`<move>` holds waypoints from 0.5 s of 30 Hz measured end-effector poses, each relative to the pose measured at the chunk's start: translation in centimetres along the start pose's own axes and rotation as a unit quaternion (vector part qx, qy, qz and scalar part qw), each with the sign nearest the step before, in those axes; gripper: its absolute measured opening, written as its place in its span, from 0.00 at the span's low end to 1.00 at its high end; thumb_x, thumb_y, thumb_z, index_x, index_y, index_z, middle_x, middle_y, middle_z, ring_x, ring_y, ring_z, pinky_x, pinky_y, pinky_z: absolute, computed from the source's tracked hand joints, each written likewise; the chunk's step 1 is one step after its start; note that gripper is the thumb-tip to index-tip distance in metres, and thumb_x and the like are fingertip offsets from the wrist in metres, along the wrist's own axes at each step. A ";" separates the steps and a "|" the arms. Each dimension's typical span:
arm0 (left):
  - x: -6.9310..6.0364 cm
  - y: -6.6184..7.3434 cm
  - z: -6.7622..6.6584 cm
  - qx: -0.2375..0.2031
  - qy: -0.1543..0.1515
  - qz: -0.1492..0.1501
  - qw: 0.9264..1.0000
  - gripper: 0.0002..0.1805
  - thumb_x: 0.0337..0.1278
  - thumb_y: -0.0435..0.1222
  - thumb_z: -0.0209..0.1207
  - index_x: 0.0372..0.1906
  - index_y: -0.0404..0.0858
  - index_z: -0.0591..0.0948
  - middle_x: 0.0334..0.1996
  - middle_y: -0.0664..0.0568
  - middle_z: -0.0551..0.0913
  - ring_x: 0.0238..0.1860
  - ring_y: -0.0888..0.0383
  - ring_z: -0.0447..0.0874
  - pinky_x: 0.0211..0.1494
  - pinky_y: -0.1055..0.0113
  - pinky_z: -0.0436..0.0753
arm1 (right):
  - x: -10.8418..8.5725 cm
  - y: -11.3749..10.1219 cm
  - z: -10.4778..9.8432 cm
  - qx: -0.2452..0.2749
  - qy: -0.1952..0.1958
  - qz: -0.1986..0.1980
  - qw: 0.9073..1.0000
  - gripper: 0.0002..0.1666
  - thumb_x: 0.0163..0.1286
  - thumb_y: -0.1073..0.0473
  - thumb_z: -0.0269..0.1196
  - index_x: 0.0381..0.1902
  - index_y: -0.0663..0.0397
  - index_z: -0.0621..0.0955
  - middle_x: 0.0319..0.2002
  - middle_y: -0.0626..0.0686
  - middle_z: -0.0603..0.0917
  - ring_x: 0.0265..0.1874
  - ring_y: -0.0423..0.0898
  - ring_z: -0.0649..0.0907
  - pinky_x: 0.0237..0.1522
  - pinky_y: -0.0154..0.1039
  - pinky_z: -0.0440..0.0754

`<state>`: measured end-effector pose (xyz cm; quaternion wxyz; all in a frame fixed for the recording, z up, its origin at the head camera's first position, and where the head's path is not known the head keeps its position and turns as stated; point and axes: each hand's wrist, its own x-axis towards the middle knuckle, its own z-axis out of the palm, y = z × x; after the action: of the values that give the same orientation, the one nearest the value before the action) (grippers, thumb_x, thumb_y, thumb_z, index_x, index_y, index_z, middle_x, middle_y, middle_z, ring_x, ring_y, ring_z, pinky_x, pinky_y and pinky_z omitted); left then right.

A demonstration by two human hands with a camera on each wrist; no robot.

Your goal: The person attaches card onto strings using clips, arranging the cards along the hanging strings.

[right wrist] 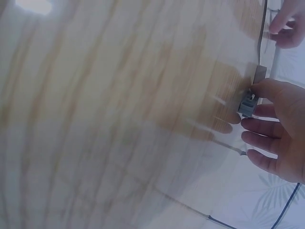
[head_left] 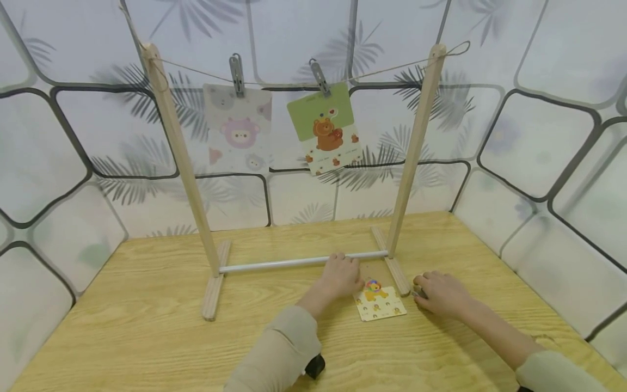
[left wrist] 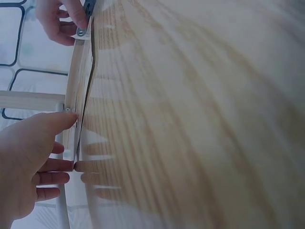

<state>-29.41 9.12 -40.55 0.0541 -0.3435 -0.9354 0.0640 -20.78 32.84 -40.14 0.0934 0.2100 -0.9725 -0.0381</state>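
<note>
A small yellow card (head_left: 381,305) with a lion picture lies on the table in front of the stand's right foot. My left hand (head_left: 341,276) pinches its left edge between thumb and fingers; in the left wrist view the card appears edge-on as a thin dark line. Just right of that foot, my right hand (head_left: 443,294) holds a grey clip (right wrist: 248,104) low over the tabletop, with the thumb and index finger around it. In the head view, the fingers hide most of this clip.
A wooden stand (head_left: 413,152) carries a string (head_left: 382,72) between its posts. Two grey clips hang a pale card (head_left: 240,133) and a green bear card (head_left: 325,130) from it. A white bar (head_left: 279,264) joins the feet near table height. Patterned walls surround the wooden table (head_left: 161,332).
</note>
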 end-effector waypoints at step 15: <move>-0.3 0.1 -0.6 -0.008 -0.010 -0.015 1.000 0.29 0.53 0.60 0.54 0.50 0.42 0.75 0.45 0.52 0.77 0.50 0.56 0.73 0.57 0.62 0.69 | -0.1 -0.1 0.1 -0.004 0.021 -0.008 1.000 0.12 0.55 0.58 0.66 0.35 0.60 0.79 0.26 0.49 0.77 0.25 0.45 0.75 0.25 0.39 0.74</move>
<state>-28.99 9.05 -39.98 0.0426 -0.3288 -0.9415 0.0597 -20.72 32.80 -40.29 0.1144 0.2177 -0.9685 -0.0384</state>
